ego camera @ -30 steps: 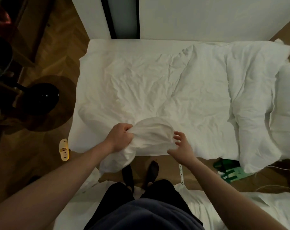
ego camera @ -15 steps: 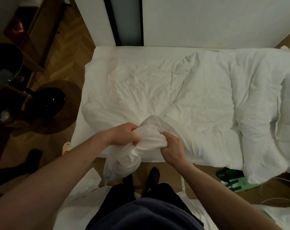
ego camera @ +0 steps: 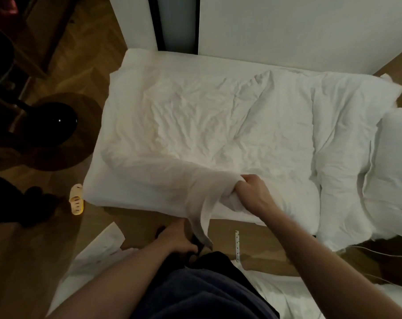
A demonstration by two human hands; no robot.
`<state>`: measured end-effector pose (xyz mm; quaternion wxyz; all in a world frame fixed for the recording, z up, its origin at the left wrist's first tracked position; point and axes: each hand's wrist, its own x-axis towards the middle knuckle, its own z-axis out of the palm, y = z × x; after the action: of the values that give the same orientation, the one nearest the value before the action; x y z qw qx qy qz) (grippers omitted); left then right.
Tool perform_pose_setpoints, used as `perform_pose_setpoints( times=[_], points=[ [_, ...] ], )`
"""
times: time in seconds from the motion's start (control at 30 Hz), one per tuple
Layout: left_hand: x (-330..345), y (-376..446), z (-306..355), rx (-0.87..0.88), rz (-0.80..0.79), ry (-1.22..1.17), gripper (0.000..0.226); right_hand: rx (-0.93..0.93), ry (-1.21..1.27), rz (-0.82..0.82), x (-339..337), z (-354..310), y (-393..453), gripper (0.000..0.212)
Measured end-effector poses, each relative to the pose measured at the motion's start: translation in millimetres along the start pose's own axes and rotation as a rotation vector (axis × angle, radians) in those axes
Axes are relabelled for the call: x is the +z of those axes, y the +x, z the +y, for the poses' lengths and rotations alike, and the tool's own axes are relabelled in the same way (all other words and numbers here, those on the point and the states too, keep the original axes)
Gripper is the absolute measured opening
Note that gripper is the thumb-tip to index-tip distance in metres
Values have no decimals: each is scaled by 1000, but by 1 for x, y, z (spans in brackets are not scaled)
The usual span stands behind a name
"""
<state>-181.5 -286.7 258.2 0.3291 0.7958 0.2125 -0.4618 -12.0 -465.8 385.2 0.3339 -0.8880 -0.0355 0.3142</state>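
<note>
1. left hand [ego camera: 177, 239], bottom centre: can't tell its grip; hanging tail [ego camera: 203, 218] could get stepped on.
2. right hand [ego camera: 253, 194] fists bunched duvet cover [ego camera: 167, 180], centre frame, at near edge of bed [ego camera: 144, 59]: a one-sided tug may slip.
3. Farther: the pull could skew the bedding toward the pillow [ego camera: 397, 157], right.

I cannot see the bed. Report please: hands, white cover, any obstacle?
Right hand grips bunched white cover at near edge of bed. Left hand low by hanging end, grip unclear. No obstacle seen.
</note>
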Motion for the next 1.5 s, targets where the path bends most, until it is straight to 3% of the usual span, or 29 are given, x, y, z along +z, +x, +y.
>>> perform_pose_setpoints(
  times=[0.13, 0.17, 0.3, 0.43, 0.5, 0.57, 0.67, 0.73, 0.9, 1.0, 1.07, 1.13, 1.33, 1.5],
  points=[
    [15, 29, 46, -44, 188, -107, 136, 39, 89, 46, -15, -12, -4, 30],
    [14, 32, 55, -63, 244, -163, 134, 50, 114, 66, -20, -13, -3, 33],
    [-14, 48, 57, -106, 505, -388, 48, 53, 164, 108, -37, -8, 0, 41],
    [-75, 22, 12, 10, 687, -280, 34, -34, -47, 169, -50, 19, 6, 33],
    [-113, -4, -22, 60, 664, -102, 30, -22, -189, 114, -49, 40, 8, 24],
    [-149, -31, -50, 50, 535, 123, 30, -1, -325, -56, -37, 58, 9, 32],
    [-185, -62, -78, 54, 353, 321, 42, 66, -450, -361, -7, 70, 7, 35],
    [-199, -81, -86, 64, 335, 391, 54, 80, -475, -422, 11, 70, 9, 37],
    [-218, -105, -88, 62, 240, 686, 71, 64, -464, -434, 19, 51, 23, 32],
    [-231, -95, -93, 59, 269, 776, 41, 74, -443, -457, 12, 39, 35, 22],
    [-243, -82, -91, 47, 390, 843, 17, 82, -441, -454, 10, 32, 43, 21],
    [-256, -68, -85, 26, 459, 909, 8, 91, -432, -445, 10, 26, 48, 20],
    [-289, -28, -82, -19, 331, 753, 11, 144, -391, -391, 16, 17, 73, 29],
    [-349, -1, -100, 58, 507, 620, 15, 44, -377, -189, 12, -15, 107, 20]
  ],
)
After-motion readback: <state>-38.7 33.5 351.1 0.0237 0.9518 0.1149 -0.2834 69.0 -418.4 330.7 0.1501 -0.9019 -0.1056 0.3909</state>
